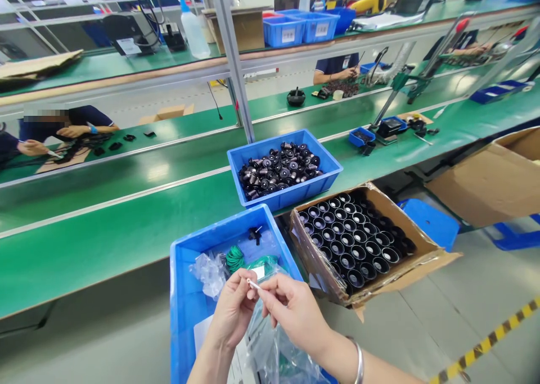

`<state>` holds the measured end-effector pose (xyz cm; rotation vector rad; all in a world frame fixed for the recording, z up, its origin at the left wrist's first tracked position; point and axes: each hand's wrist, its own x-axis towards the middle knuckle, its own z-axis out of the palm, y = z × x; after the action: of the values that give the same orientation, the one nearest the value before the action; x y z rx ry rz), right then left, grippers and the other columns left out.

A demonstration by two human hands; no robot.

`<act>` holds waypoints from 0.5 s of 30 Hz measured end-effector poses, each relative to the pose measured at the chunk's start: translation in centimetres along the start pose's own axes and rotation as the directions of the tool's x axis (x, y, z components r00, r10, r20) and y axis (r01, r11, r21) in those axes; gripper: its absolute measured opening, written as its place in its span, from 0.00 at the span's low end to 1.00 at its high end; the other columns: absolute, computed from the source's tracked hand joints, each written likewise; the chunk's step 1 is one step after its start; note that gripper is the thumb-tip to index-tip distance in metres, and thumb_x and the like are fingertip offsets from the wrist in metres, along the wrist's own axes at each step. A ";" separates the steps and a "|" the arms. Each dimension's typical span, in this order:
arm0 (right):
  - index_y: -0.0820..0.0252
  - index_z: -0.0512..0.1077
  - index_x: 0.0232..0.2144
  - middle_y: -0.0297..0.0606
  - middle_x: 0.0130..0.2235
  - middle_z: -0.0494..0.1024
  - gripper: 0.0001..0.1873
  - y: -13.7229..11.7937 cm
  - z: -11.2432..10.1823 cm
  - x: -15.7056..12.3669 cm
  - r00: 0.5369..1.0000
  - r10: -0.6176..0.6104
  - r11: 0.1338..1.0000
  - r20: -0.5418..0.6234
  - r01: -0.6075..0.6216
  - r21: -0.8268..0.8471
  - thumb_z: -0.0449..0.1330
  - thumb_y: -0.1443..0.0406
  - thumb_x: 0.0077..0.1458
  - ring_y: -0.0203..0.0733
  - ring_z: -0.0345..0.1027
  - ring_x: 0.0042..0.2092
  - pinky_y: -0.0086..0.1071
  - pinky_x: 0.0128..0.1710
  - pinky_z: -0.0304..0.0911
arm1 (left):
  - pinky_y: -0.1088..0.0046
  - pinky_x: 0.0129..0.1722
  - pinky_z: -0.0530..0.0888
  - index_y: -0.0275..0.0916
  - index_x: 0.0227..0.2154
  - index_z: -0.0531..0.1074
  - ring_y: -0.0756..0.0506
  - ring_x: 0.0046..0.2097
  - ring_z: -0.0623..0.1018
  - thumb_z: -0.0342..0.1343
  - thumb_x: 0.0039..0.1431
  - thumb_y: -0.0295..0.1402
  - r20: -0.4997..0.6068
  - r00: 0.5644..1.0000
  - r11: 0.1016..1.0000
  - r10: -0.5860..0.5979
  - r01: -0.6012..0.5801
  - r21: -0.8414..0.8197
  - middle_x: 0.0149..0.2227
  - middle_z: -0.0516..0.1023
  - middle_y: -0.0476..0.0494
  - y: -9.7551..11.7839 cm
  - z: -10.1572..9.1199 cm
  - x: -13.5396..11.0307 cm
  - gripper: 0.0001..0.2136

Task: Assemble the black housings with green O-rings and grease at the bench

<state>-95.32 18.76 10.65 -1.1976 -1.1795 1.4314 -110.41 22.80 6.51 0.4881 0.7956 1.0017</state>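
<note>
- In the lower middle of the frame, a small white piece [253, 284] is thin, short and pale; its finer detail is too small to tell.
- The left hand [232, 311] and right hand [295, 312] meet, each with fingertips pinched closed on the white piece.
- Under the hands sits a blue bin [181, 294] with clear plastic bags [208, 271] and green rings [234, 258].
- Right of it, a cardboard box [422, 260] is packed with black cups [354, 240].
- At centre frame, a second blue bin [295, 195] of black parts [278, 169] stands on the green table [105, 238].
</note>
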 end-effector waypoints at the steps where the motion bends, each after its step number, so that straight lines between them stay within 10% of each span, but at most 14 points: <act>1: 0.61 0.75 0.35 0.31 0.24 0.73 0.17 0.0 0.0 0.1 1.000 0.003 1.000 0.004 -0.003 -0.003 0.57 0.52 0.61 0.30 0.63 0.21 0.25 0.22 0.60 | 0.81 0.24 0.67 0.39 0.27 0.72 0.56 0.23 0.64 0.69 0.48 0.41 -0.004 1.000 1.000 0.005 -0.005 0.009 0.21 0.62 0.57 0.1 0.0 0.1 0.14; 15: 0.58 0.72 0.33 0.30 0.25 0.73 0.12 0.7 -1.3 0.7 0.998 -0.070 0.972 0.005 0.069 -0.225 0.54 0.58 0.64 0.31 0.64 0.22 0.26 0.26 0.60 | 0.81 0.29 0.70 0.35 0.24 0.78 0.56 0.26 0.71 0.74 0.39 0.32 -0.076 0.997 0.980 0.003 0.012 0.197 0.29 0.74 0.51 1.4 -0.3 1.5 0.11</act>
<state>-94.17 19.50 9.75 -1.2986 -1.3968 1.2679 -110.95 24.75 6.72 0.6210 0.9701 0.9463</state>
